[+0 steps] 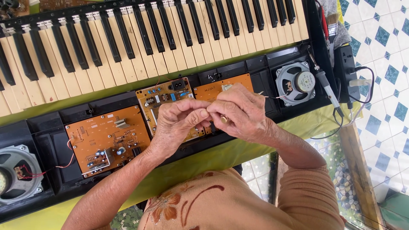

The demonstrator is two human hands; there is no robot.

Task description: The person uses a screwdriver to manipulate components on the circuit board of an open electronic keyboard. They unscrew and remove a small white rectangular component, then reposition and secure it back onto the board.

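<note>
- Left hand (177, 121) and right hand (238, 113) pressed together over the opened black electronic keyboard case (255, 70), fingertips pinched shut on something too small to make out — possibly the end of the thin pale wire (272, 96).
- That wire pokes out from the right hand's grip toward the round grey loudspeaker (297, 83), so held at its near end, free beyond.
- Could slip from so fine a pinch and drop among the orange circuit boards (108, 138) just below.
- Could snap or tear at the loudspeaker end if tugged — little slack visible.
</note>
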